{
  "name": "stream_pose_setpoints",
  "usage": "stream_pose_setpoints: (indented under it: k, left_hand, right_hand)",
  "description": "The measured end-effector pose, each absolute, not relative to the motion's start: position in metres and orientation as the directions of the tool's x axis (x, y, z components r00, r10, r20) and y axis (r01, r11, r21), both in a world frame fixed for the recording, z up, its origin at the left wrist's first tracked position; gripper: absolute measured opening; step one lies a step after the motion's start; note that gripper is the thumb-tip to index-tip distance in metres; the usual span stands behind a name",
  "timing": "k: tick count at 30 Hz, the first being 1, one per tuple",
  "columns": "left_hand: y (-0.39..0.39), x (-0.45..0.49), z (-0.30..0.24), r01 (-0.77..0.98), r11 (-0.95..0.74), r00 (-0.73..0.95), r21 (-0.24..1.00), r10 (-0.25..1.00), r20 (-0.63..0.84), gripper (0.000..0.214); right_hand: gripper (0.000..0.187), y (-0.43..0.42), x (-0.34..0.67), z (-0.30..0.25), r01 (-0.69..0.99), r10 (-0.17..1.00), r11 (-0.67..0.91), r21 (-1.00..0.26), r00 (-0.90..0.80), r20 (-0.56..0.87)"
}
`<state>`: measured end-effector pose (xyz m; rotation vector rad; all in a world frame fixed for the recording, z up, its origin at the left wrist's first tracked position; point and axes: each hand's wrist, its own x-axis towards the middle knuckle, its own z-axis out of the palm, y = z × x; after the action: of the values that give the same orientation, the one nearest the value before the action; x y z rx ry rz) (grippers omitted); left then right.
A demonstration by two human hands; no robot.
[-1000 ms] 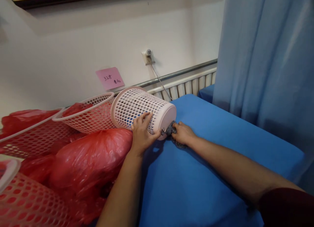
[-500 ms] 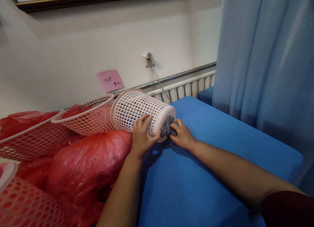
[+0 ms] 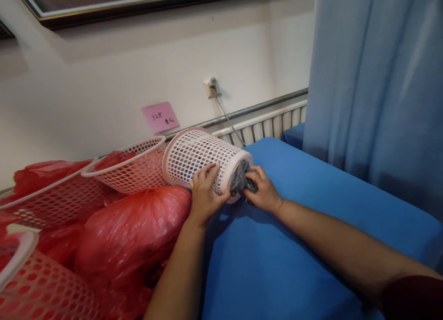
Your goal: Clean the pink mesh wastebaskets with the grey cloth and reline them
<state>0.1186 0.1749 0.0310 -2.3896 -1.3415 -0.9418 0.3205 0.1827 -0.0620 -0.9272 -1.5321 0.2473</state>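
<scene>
A pale pink perforated plastic waste basket (image 3: 197, 156) lies on its side on the blue-covered surface (image 3: 277, 255), its base turned toward the right. My left hand (image 3: 206, 193) grips the near side of the basket close to the base, fingers over the holes and thumb by the bottom rim. Bunched in my right hand (image 3: 263, 190) is a dark grey cloth (image 3: 239, 179), pressed against the basket's base. The fingers of that hand are closed around the cloth, and it covers much of the base.
Left of the basket stand more pink baskets (image 3: 134, 172) with red plastic bags inside. A bulging red bag (image 3: 134, 227) lies beside my left forearm. Behind are a radiator (image 3: 266, 128), a plugged-in cord (image 3: 226, 114) and a pink note (image 3: 160, 117). A blue curtain (image 3: 374, 80) hangs at right.
The grey cloth has shifted and spread over the basket's base, with my right hand still holding it. The whole view has moved slightly; my left hand keeps its hold on the basket.
</scene>
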Motion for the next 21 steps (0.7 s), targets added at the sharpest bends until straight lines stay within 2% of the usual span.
stream_pose_setpoints:
  k: [1, 2, 4, 6, 8, 13, 17, 19, 21]
  left_hand:
    - [0.175, 0.119, 0.031, 0.832, -0.546, 0.367, 0.099, 0.675, 0.641, 0.070]
    - [0.175, 0.119, 0.031, 0.833, -0.544, 0.363, 0.102, 0.676, 0.641, 0.069]
    - [0.175, 0.119, 0.032, 0.834, -0.541, 0.359, 0.107, 0.680, 0.639, 0.069]
    - [0.175, 0.119, 0.032, 0.835, -0.539, 0.359, 0.109, 0.684, 0.636, 0.070]
    - [0.175, 0.119, 0.032, 0.836, -0.539, 0.360, 0.106, 0.684, 0.635, 0.071]
    - [0.175, 0.119, 0.032, 0.835, -0.541, 0.360, 0.105, 0.680, 0.639, 0.070]
    - [0.174, 0.120, 0.032, 0.839, -0.532, 0.350, 0.110, 0.683, 0.641, 0.069]
    - [0.173, 0.121, 0.032, 0.844, -0.525, 0.347, 0.107, 0.688, 0.638, 0.069]
    - [0.172, 0.122, 0.033, 0.847, -0.522, 0.350, 0.099, 0.689, 0.634, 0.069]
  right_hand:
    - [0.036, 0.182, 0.319, -0.063, 0.409, 0.688, 0.646, -0.645, 0.055, 0.724]
    - [0.036, 0.183, 0.318, -0.065, 0.424, 0.748, 0.575, -0.700, 0.074, 0.659]
    - [0.031, 0.194, 0.321, -0.070, 0.432, 0.879, 0.309, -0.847, 0.211, 0.428]
    - [0.027, 0.207, 0.326, -0.074, 0.390, 0.924, 0.079, -0.917, 0.316, 0.214]
    - [0.026, 0.215, 0.329, -0.076, 0.367, 0.932, 0.013, -0.930, 0.332, 0.144]
    - [0.026, 0.196, 0.318, -0.070, 0.425, 0.945, 0.085, -0.901, 0.252, 0.208]
    - [0.027, 0.182, 0.313, -0.059, 0.483, 0.854, 0.337, -0.808, 0.205, 0.479]
    - [0.032, 0.188, 0.319, -0.056, 0.430, 0.779, 0.430, -0.794, 0.268, 0.567]
    - [0.036, 0.200, 0.329, -0.058, 0.336, 0.779, 0.382, -0.861, 0.385, 0.495]
